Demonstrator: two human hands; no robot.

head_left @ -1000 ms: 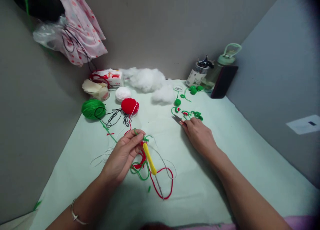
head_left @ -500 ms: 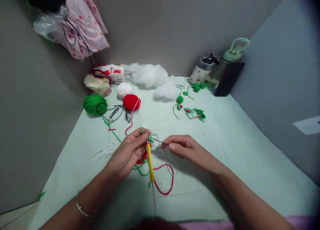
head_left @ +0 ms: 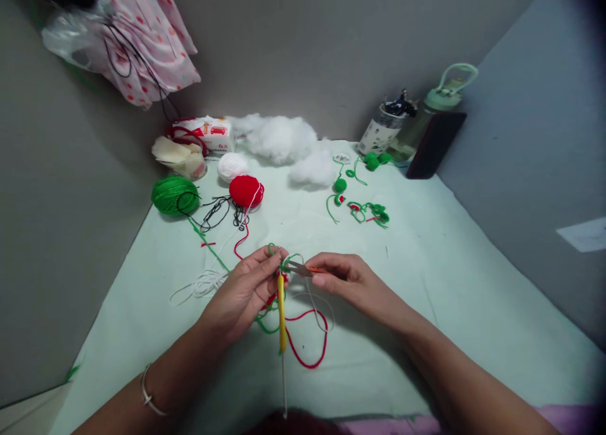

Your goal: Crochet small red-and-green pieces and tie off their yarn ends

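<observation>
My left hand [head_left: 249,286] is closed, pinching a small crochet piece [head_left: 285,266] of green, white and red yarn. A crochet hook [head_left: 282,312] with a yellow grip hangs down from the work, its metal shaft pointing towards me. Closed round thread snips [head_left: 299,269], my right hand [head_left: 343,276] sits just right of the piece. The snips' pointed metal blades reach the green yarn; the orange handle is mostly hidden by fingers. A white strand and a red yarn loop [head_left: 326,340] trail below the hands.
Green [head_left: 175,196], red [head_left: 247,191] and white [head_left: 233,167] yarn balls lie back left. White stuffing [head_left: 284,141] is heaped by the wall. Several small green crochet pieces [head_left: 379,213] lie right, before a pen cup [head_left: 379,132], a bottle [head_left: 442,100] and a dark phone-like slab [head_left: 436,146].
The snips have turned so their flat blades and orange handle show, and they stay at the yarn. The crochet hook has swung to hang straighter. The view has shifted slightly.
</observation>
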